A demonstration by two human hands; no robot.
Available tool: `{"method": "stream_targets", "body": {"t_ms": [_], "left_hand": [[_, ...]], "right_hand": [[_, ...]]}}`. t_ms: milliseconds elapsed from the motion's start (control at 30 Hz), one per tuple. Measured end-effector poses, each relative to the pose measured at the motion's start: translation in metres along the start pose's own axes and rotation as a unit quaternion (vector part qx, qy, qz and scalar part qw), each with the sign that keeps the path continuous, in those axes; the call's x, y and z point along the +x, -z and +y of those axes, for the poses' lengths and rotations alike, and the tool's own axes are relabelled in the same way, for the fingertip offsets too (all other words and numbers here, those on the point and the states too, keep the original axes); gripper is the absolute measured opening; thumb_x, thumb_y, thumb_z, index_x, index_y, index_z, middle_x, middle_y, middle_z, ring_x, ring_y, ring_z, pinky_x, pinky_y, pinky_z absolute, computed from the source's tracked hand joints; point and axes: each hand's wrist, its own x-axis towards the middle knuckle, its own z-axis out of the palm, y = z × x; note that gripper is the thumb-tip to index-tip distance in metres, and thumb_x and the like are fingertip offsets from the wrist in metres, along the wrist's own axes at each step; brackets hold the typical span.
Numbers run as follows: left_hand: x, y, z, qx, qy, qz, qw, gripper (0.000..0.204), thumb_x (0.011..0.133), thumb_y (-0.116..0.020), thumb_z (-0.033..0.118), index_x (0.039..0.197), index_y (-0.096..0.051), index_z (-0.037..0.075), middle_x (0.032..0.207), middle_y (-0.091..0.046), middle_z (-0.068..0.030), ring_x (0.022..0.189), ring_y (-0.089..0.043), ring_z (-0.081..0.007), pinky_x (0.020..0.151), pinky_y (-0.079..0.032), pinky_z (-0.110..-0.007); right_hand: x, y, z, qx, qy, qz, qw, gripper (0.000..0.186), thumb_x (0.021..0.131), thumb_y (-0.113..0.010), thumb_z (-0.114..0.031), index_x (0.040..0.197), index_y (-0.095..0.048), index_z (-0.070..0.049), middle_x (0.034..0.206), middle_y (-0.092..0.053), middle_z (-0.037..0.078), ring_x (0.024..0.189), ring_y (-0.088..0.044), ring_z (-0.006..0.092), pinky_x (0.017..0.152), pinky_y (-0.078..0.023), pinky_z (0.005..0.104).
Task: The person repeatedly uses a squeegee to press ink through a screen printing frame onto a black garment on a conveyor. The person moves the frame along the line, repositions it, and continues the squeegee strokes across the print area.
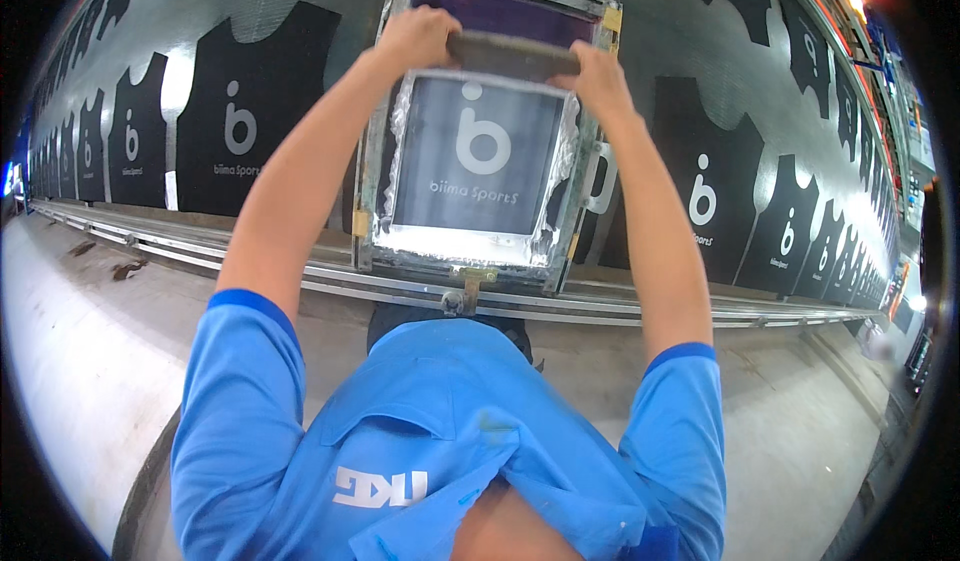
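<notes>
My left hand (pixel 420 39) and my right hand (pixel 597 79) grip the two ends of a long, dull brown-grey squeegee (pixel 510 53). It lies across the upper part of a metal-framed printing screen (pixel 556 259), in front of me. Above the squeegee the screen shows a dark purple strip (pixel 500 11). Below it is a grey mesh area (pixel 430 141) with a pale printed design and uneven whitish, silvery edges.
Black fabric panels (pixel 250 91) with light printed designs lie in rows on the sloped bench (pixel 170 16) to both sides. A metal rail (pixel 600 308) runs along the near edge, with a pale floor (pixel 120 361) below. Small lights and equipment sit at the far right.
</notes>
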Motion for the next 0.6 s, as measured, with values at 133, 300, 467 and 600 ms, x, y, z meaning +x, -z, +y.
{"method": "stream_targets", "body": {"t_ms": [133,300,467,600], "left_hand": [[-0.089,-0.017,0.031,-0.037,-0.022,-0.002,0.999,0.025,0.074,-0.084,0.030,0.096,-0.079,0.019,0.089,-0.075,-0.0143,0.091,-0.071,-0.0369,0.082,-0.056,-0.050],[-0.215,-0.050,0.068,-0.076,-0.023,0.028,0.996,0.011,0.077,-0.081,0.026,0.085,-0.077,0.018,0.078,-0.073,-0.0048,0.077,-0.071,-0.0292,0.073,-0.046,-0.043],[-0.282,-0.062,0.096,-0.069,-0.028,0.072,0.995,0.015,0.076,-0.082,0.025,0.086,-0.075,0.018,0.083,-0.073,-0.0018,0.084,-0.070,-0.0254,0.078,-0.044,-0.041],[-0.265,-0.041,0.107,-0.074,-0.062,0.144,0.985,0.024,0.074,-0.085,0.025,0.090,-0.072,0.014,0.087,-0.074,-0.0026,0.090,-0.071,-0.0271,0.083,-0.047,-0.043]], "right_hand": [[-0.098,-0.026,-0.026,-0.008,0.022,0.043,0.999,0.037,0.074,-0.088,-0.018,0.091,-0.061,0.001,0.092,-0.068,0.021,0.093,-0.064,0.0424,0.082,-0.050,0.0497],[-0.215,-0.053,-0.067,0.020,0.021,0.032,0.999,0.033,0.072,-0.085,-0.007,0.094,-0.062,-0.002,0.094,-0.065,0.017,0.095,-0.061,0.0382,0.083,-0.050,0.0476],[-0.282,-0.063,-0.091,0.015,0.045,0.056,0.997,0.033,0.071,-0.084,-0.003,0.096,-0.062,-0.005,0.095,-0.064,0.012,0.096,-0.061,0.0340,0.082,-0.051,0.0451],[-0.261,-0.054,-0.088,0.032,0.043,0.036,0.998,0.036,0.072,-0.087,-0.013,0.094,-0.060,-0.005,0.096,-0.064,0.012,0.097,-0.060,0.0351,0.085,-0.051,0.0452]]}}
